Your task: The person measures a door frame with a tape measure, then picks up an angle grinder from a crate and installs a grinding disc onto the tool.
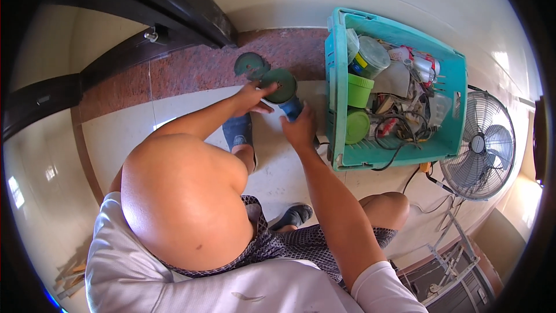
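bent knee fills the foreground, with both forearms reaching over it to the floor. left hand lies with fingers spread, fingertips on the rim of a green disc fitted on a blue power tool. right hand is curled tight round the tool's body, just beside the disc. a second dark green disc lies flat on the reddish floor strip beyond. to the right, a teal crate full of tubs and cables; farther right, a floor fan.
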Available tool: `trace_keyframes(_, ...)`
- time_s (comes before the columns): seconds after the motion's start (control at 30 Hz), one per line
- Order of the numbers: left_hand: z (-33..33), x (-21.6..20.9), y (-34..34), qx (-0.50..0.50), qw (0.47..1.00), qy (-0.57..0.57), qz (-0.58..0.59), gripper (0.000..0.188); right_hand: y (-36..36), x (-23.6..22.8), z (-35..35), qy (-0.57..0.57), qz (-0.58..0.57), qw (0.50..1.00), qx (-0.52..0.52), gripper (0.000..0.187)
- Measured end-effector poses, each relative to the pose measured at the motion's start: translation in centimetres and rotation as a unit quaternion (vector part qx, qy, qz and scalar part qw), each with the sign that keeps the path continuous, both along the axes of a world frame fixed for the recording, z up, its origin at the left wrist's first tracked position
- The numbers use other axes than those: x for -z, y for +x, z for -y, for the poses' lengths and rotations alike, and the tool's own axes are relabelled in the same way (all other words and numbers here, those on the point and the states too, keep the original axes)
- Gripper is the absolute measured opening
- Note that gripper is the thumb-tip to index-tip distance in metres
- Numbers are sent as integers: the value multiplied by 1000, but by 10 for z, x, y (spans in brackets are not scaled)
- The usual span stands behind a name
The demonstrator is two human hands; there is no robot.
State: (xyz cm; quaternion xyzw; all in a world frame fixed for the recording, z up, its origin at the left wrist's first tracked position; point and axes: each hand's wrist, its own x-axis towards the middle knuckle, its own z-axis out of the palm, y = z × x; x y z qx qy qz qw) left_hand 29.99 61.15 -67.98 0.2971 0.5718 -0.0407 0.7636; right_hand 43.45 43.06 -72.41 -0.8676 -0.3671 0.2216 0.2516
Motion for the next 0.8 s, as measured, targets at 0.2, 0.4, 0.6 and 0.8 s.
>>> trace_keyframes(0.2,-1,-3,-6,13,997,7,80,60,7,-20,-17,-146,-92,984,-43,73)
trace_keyframes(0.4,-65,-132,-18,112,970,40,214,60,27,-172,-37,-73,-336,938,-28,78)
trace_keyframes(0.6,-106,-313,74,319,901,7,293,61,90,-254,-47,140,-929,334,-75,128)
trace_keyframes(0.8,-75,-391,142,418,847,184,271,48,127,-312,-22,196,-875,429,-110,110)
